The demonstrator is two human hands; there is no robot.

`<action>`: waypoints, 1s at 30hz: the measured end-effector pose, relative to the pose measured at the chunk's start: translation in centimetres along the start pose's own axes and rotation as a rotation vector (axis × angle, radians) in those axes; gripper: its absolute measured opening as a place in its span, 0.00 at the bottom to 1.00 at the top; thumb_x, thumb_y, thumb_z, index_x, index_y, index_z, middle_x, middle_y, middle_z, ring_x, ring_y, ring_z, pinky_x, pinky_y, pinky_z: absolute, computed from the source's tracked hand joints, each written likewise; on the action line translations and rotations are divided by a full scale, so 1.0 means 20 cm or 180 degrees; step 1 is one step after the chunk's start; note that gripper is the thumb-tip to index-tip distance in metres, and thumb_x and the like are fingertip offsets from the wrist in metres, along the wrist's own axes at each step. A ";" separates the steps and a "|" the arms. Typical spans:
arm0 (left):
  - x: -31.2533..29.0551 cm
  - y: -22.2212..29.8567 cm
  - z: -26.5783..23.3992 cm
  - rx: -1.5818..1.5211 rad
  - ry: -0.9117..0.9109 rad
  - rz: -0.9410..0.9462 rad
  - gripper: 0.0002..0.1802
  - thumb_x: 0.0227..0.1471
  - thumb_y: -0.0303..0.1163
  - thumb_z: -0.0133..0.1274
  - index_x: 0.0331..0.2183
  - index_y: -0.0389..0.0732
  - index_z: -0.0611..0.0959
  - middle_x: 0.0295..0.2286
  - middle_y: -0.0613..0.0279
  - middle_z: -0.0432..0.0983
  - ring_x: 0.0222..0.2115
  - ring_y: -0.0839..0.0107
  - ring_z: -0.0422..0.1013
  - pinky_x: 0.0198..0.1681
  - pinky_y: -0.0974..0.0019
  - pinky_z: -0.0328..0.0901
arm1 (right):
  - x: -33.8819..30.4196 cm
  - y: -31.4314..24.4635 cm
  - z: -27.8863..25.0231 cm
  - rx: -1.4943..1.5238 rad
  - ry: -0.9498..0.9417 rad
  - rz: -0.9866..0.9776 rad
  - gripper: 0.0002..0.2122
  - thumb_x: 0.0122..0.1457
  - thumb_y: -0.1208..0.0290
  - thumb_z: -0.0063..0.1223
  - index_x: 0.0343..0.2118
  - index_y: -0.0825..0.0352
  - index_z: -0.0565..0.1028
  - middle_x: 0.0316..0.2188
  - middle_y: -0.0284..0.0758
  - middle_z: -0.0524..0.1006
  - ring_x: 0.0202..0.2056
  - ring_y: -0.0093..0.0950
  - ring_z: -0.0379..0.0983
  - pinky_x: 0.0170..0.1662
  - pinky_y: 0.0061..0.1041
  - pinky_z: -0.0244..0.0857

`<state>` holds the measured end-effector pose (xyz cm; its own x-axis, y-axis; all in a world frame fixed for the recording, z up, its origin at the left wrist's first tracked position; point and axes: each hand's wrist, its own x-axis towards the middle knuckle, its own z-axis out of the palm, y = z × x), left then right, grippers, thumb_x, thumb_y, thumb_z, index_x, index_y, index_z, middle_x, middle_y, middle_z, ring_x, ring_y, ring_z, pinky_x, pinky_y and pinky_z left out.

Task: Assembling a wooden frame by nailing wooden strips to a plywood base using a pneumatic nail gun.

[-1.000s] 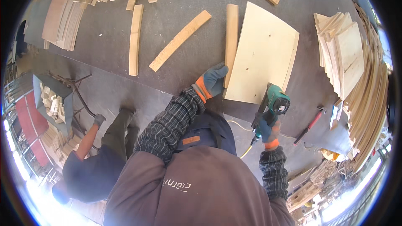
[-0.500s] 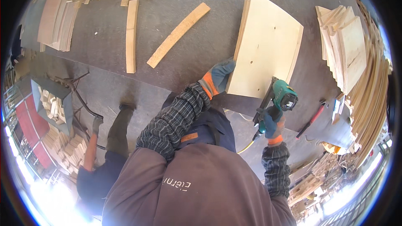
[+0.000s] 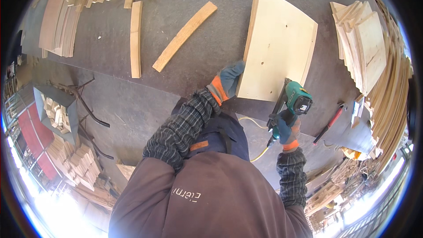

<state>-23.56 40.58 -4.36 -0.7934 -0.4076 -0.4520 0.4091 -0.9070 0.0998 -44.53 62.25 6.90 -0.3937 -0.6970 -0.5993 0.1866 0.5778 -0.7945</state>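
A pale wooden panel (image 3: pixel 279 44) lies on the dark worktable, with wooden strips under its left and right edges. My left hand (image 3: pixel 231 80), in a blue and orange glove, grips the panel's near left corner; its fingertips are partly hidden. In my right hand (image 3: pixel 287 128), gloved alike, is a green and black nail gun (image 3: pixel 298 98). The gun's nose rests at the panel's near edge, toward the right corner. A yellow air hose (image 3: pixel 260 155) runs from its handle. Small dark knots show on the panel.
Two loose wooden strips, one straight (image 3: pixel 136 39) and one curved (image 3: pixel 185 36), lie left of the panel. Stacked boards (image 3: pixel 368 48) and a red-handled hammer (image 3: pixel 329 125) are at the right. More strips and thin panels (image 3: pixel 59 17) sit far left. A metal cart frame (image 3: pixel 83 101) stands beyond the table edge.
A co-worker at the lower left, whose hand was on the metal cart frame, has gone out of view. My hands, the nail gun and the panel keep nearly the same places.
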 end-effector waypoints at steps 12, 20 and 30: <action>-0.02 -0.02 0.05 0.0017 -0.0085 0.0046 0.29 0.68 0.42 0.56 0.60 0.31 0.75 0.54 0.47 0.78 0.51 0.62 0.79 0.52 0.59 0.80 | -0.03 -0.07 0.05 -0.0143 0.0147 -0.0145 0.04 0.61 0.77 0.56 0.37 0.69 0.76 0.32 0.43 0.84 0.26 0.25 0.78 0.28 0.26 0.73; -0.03 -0.04 0.02 -0.0196 -0.0072 -0.0027 0.30 0.67 0.44 0.57 0.60 0.32 0.75 0.54 0.48 0.78 0.51 0.62 0.79 0.53 0.57 0.79 | -0.04 -0.07 0.04 -0.0194 0.0071 0.0086 0.03 0.60 0.77 0.57 0.35 0.69 0.78 0.27 0.39 0.83 0.24 0.25 0.78 0.27 0.26 0.71; -0.08 0.01 0.06 -0.0360 0.0169 -0.0059 0.30 0.66 0.46 0.58 0.58 0.32 0.76 0.54 0.51 0.77 0.49 0.61 0.78 0.52 0.59 0.76 | -0.04 -0.12 0.05 -0.0205 0.0154 0.0128 0.05 0.57 0.77 0.59 0.35 0.69 0.77 0.27 0.38 0.82 0.27 0.26 0.79 0.32 0.28 0.74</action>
<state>-22.82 41.00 -2.65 -0.7775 -0.3821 -0.4994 0.4452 -0.8954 -0.0082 -43.81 61.02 9.18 -0.4304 -0.6522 -0.6240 0.1455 0.6321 -0.7611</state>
